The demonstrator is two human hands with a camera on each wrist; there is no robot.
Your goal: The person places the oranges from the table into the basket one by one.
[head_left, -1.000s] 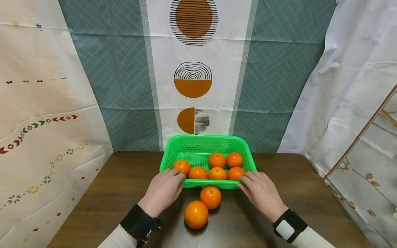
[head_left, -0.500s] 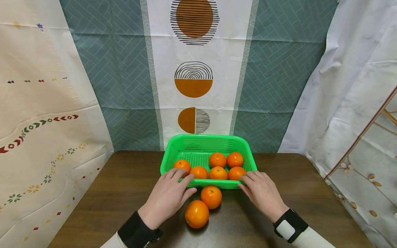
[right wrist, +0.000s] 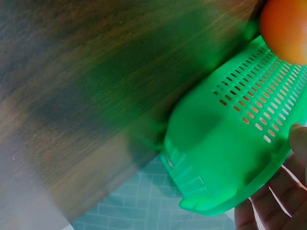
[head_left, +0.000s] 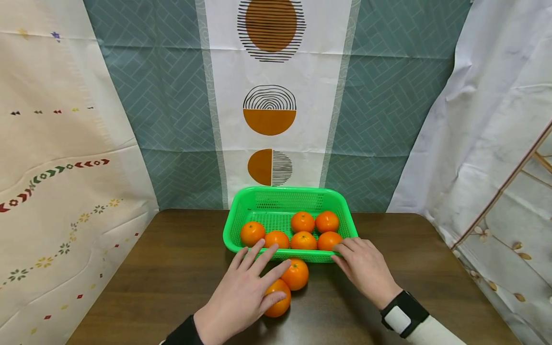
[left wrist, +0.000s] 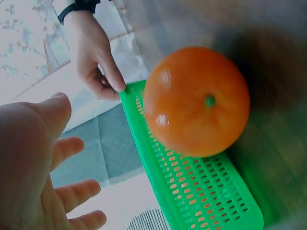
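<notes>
My left hand reaches over the table with its fingers spread. Its thumb and index finger overlap two loose oranges in the head view: the nearer orange and the farther orange. In the left wrist view an orange with a green stem end fills the middle, apart from my fingers. My right hand grips the front right corner of a green plastic basket, thumb outside, fingers over the rim. Several oranges lie inside the basket, mostly along its front and right.
The dark wooden table extends to both sides of the basket. Behind it hangs a patterned cloth, close to the basket's back. Pale printed cloths flank the table left and right.
My left hand has let go of the basket's front left rim, opened its fingers and moved back toward the two loose oranges. My right hand stays on the basket.
</notes>
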